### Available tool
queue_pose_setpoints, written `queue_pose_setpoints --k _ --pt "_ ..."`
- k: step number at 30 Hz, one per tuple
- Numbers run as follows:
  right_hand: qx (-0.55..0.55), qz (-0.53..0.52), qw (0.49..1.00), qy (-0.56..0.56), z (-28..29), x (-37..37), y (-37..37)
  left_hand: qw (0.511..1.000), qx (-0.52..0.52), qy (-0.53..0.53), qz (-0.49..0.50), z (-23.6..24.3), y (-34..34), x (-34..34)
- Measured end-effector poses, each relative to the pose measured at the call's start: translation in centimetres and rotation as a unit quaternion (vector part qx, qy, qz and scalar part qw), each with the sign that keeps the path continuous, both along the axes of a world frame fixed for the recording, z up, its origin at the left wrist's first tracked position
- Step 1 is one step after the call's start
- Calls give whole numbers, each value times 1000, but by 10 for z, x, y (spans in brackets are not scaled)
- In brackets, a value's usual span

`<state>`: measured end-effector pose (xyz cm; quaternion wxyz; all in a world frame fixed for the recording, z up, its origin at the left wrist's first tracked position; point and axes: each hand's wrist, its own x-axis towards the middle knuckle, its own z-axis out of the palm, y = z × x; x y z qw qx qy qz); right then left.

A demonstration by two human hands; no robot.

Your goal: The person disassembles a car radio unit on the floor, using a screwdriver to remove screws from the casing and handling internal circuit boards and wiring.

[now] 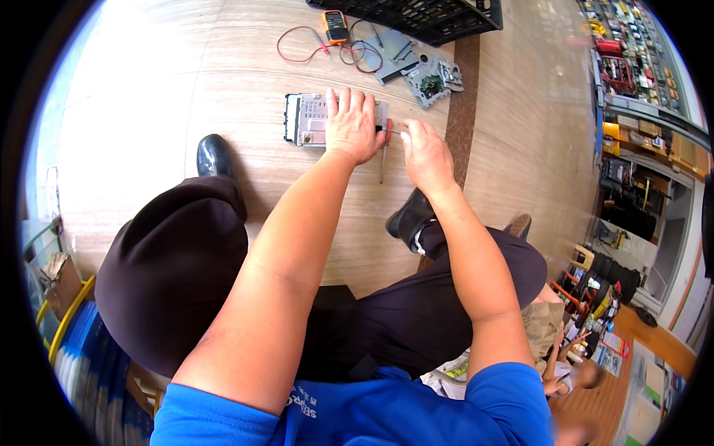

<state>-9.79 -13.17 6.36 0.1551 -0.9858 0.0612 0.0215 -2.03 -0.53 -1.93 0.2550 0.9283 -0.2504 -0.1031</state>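
Left hand [352, 128], fingers outstretched, lies over the metal-cased electronic unit [311, 121] on the floor [149, 119]; right hand [430, 157], just beside the unit's right end, pinches a thin-shafted tool [395, 132] (handle hidden).

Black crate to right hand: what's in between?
A grey metal part with some green on it lies between the black crate and right hand, head view.

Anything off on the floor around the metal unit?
Mildly: metal parts lie askew and overlapping on the floor, beyond the unit, and the meter's leads sprawl in loose loops beside them. Looks untidy rather than wrong. No spill shows; fine damage is too small to tell.
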Motion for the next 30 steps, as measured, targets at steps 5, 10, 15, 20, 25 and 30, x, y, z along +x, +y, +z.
queue_pose_setpoints --k 5,10,15,20,25,30 --pt "36 42 995 -87 -4 1 0 1000 -5 -4 3 0 -1 0" --pt "10 9 1000 -20 -8 2 -3 1000 -7 -15 4 -1 0 0" --pt "12 13 999 -48 -7 2 -5 1000 -8 -8 3 0 0 0" --pt "-4 -4 1000 -15 -8 3 -10 1000 -6 -4 1 1 0 0" --pt "12 22 998 -54 -8 2 -10 1000 -5 2 1 1 -1 0" --pt "-16 -10 1000 -11 -4 1 -5 1000 -4 7 1 2 0 1"
